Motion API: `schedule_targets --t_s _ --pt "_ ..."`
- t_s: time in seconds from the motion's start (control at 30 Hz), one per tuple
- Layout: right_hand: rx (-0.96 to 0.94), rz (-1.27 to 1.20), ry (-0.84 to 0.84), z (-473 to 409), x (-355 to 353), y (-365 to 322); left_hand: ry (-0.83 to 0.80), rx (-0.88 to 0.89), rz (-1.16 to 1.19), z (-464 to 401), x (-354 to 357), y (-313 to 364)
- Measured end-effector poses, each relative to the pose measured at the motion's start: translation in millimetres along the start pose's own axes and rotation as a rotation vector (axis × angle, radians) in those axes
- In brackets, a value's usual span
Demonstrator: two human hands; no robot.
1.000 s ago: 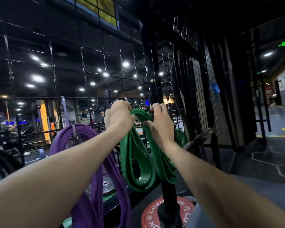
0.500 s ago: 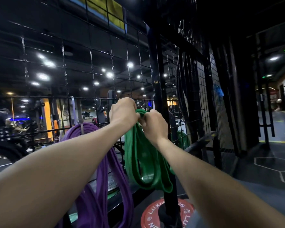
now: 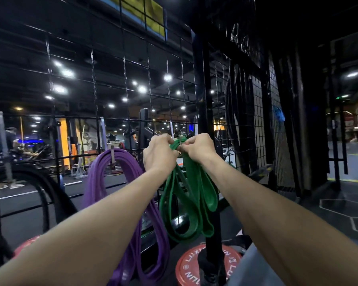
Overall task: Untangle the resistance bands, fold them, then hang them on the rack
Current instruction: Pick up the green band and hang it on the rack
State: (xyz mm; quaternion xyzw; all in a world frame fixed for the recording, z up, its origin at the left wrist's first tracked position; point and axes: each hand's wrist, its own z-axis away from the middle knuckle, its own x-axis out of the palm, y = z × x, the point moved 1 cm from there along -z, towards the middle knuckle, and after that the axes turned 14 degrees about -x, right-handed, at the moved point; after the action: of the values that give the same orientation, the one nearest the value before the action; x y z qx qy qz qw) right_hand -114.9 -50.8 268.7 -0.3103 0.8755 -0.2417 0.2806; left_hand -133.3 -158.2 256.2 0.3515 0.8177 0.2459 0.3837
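wire grid rack [image 3: 120, 83] spans the far side, left to centre, with a black upright post [image 3: 203, 100] just right of the hands. purple band [image 3: 130, 195] hangs folded from a hook [image 3: 112, 157] on the left and is judged finished. green band [image 3: 194, 205] hangs in several folded loops from both hands, bunched at the top against the grid. whether a hook sits behind that bunch cannot be told; the hands hide it. risk one: the bunch misses or only part-catches its hook, so some loops slip free and the fold opens on release. risk two: a loop snags on the grid wire or the post. risk three: a dropped band lands on the red weight plate [image 3: 207, 269] near the bottom. left hand [image 3: 159, 154] and right hand [image 3: 198, 149] are raised on outstretched arms, knuckles close together, fingers curled, each gripping the top of the green band.
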Motion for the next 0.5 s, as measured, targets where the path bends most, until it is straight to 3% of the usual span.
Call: schedule_targets --t_s 0.1,0.23,0.33,0.4,0.5 --pt "-0.033 0.075 -0.043 1 -2 0 -0.007 -0.088 0.056 8 6 -2" --pt "-0.094 0.085 -0.070 8 -6 2 0.005 -0.067 0.035 11 5 -4" --pt "-0.138 -0.002 0.058 20 -12 13 0.018 -0.047 0.025 15 2 -5" --pt "-0.175 0.065 0.132 26 -14 22 0.022 -0.033 0.027 16 0 -7" --pt "-0.219 0.215 0.108 27 -8 34 -0.008 -0.013 0.000 18 -2 -7"
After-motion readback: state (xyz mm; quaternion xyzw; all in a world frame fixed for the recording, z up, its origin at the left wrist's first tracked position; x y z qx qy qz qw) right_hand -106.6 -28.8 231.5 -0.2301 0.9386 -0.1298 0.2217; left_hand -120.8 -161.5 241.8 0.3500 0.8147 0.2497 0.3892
